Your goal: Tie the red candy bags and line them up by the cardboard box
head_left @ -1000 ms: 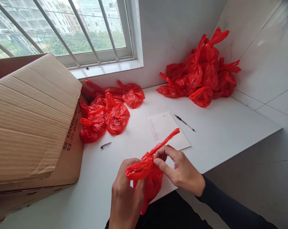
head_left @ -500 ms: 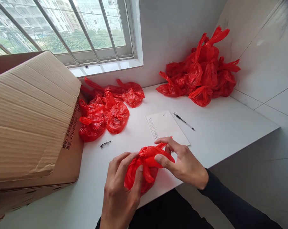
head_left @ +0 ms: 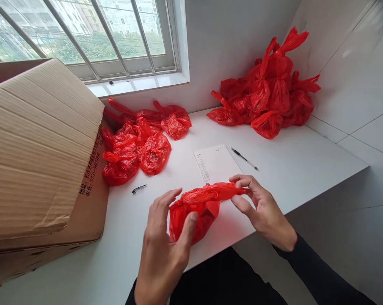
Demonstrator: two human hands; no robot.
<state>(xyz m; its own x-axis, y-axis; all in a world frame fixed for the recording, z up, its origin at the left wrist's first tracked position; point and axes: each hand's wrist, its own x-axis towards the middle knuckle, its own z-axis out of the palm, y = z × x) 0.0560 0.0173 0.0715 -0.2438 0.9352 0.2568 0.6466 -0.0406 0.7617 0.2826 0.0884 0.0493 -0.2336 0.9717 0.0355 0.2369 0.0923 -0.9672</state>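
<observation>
A red plastic bag [head_left: 194, 224] sits at the table's front edge, its top gathered and stretched to the right. Through the thin plastic some dark contents show, too unclear to name. My right hand [head_left: 264, 212] pinches the end of the bag's top between thumb and fingers. On the bag's left side is my left hand [head_left: 167, 241], fingers and thumb spread apart around it, the thumb in front. Just behind the bag lies a sheet of paper [head_left: 218, 163] with handwriting down its left side, partly covered by the bag.
Several tied red bags [head_left: 153, 152] sit beside a large cardboard box [head_left: 86, 212] at the left. More red bags [head_left: 270, 93] are piled in the back right corner. A black pen [head_left: 243, 159] lies right of the paper, a pen cap [head_left: 139, 189] to its left. A barred window [head_left: 115, 42] is behind.
My right hand has moved right, pulling the bag's top out into a longer strip. My left thumb and fingers have opened wider, loosening from the bag's top.
</observation>
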